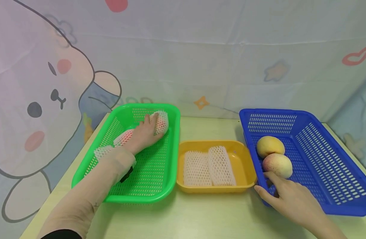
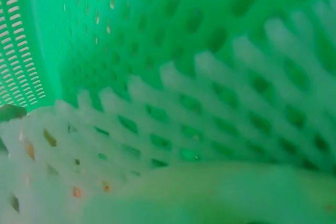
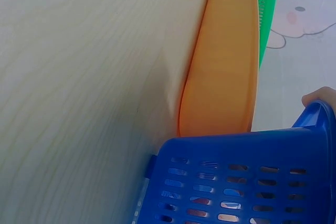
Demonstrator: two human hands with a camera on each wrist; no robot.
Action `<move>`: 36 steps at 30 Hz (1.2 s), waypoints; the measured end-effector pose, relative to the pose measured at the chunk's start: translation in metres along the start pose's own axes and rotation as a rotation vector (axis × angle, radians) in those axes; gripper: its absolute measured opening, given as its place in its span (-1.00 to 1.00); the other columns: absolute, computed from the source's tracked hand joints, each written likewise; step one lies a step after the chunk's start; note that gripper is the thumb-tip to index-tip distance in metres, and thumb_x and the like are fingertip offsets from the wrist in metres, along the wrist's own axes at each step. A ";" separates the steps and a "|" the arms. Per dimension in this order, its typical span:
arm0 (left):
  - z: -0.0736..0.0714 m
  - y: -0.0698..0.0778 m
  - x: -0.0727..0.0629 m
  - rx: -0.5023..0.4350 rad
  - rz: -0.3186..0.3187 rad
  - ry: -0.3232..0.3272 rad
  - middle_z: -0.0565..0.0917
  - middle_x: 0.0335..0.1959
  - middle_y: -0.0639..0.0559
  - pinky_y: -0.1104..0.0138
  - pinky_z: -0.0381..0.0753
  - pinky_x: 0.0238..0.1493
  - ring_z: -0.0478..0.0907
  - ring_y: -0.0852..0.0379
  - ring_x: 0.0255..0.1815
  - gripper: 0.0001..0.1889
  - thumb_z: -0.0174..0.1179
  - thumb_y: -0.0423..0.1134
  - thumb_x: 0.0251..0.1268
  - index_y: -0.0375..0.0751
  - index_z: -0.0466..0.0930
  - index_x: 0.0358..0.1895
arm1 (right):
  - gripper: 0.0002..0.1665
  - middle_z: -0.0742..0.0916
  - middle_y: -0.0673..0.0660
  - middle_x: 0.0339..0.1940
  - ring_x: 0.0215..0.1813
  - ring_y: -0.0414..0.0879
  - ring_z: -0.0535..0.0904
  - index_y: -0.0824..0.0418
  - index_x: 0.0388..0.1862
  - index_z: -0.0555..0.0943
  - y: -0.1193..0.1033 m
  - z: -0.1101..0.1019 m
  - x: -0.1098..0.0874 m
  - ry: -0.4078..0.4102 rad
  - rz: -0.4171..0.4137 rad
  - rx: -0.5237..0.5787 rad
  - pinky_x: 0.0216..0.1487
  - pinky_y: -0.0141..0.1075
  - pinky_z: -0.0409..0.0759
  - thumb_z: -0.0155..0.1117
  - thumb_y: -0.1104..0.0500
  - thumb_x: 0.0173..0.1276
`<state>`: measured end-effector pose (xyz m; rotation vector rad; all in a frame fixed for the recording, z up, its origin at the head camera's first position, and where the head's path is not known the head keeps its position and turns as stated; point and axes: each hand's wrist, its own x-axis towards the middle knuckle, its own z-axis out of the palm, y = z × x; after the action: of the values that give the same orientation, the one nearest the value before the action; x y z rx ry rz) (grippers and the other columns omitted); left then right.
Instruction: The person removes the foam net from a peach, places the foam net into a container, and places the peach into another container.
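In the head view my left hand [image 1: 144,134] reaches into the green basket [image 1: 177,149] and holds a peach in a white foam net [image 1: 162,122] near the back right corner. Another netted, reddish fruit [image 1: 123,137] lies beside that hand, partly covered by it. White netting [image 2: 210,108] fills much of the left wrist view. My right hand [image 1: 293,197] grips the front left rim of the blue basket [image 1: 308,114], thumb outside and fingers over the edge. Two bare peaches, one yellow [image 1: 270,146] and one pinkish [image 1: 277,165], sit inside the blue basket against its left side.
Between the baskets stands a shallow yellow tray [image 1: 216,189] holding two flat white foam nets [image 1: 197,168]. All three containers rest on a pale wooden table [image 1: 207,215]. A printed cloth [image 1: 183,66] hangs directly behind them.
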<state>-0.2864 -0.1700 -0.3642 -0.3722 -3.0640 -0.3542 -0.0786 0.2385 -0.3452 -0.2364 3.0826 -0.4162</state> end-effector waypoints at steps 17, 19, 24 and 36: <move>0.008 0.004 0.011 0.012 -0.016 -0.002 -0.01 0.46 -0.48 -0.21 0.54 0.02 0.20 -0.53 0.32 -0.08 0.11 0.10 0.30 -0.17 -0.20 0.54 | -0.45 0.54 -0.14 -0.57 -0.56 -0.28 0.39 0.06 -0.02 0.52 0.000 -0.002 -0.001 0.018 -0.006 0.010 -0.55 -0.33 0.28 0.05 -0.34 0.34; 0.009 0.005 0.012 0.014 -0.017 0.001 0.00 0.45 -0.48 -0.21 0.54 0.01 0.21 -0.53 0.32 -0.08 0.13 0.10 0.29 -0.17 -0.19 0.54 | -0.46 0.54 -0.15 -0.58 -0.57 -0.28 0.38 0.05 -0.03 0.52 0.000 -0.002 -0.001 0.021 -0.007 0.006 -0.56 -0.34 0.28 0.05 -0.34 0.34; 0.012 0.005 0.014 0.014 -0.024 0.003 -0.03 0.46 -0.48 -0.20 0.54 0.03 0.18 -0.54 0.34 -0.06 0.17 0.09 0.27 -0.15 -0.19 0.54 | -0.44 0.55 -0.14 -0.57 -0.57 -0.28 0.39 0.07 0.00 0.52 0.000 -0.001 -0.002 0.015 -0.004 0.006 -0.55 -0.34 0.28 0.05 -0.34 0.34; 0.014 0.005 0.016 0.021 -0.016 0.042 0.04 0.41 -0.49 -0.16 0.59 -0.06 0.28 -0.52 0.25 -0.03 0.28 0.02 0.18 -0.18 -0.14 0.52 | -0.45 0.56 -0.15 -0.55 -0.55 -0.30 0.40 0.07 0.01 0.52 0.000 -0.001 -0.001 0.017 -0.011 0.004 -0.55 -0.34 0.29 0.06 -0.33 0.35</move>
<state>-0.3006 -0.1586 -0.3762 -0.3357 -3.0291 -0.3254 -0.0778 0.2388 -0.3443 -0.2509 3.0984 -0.4265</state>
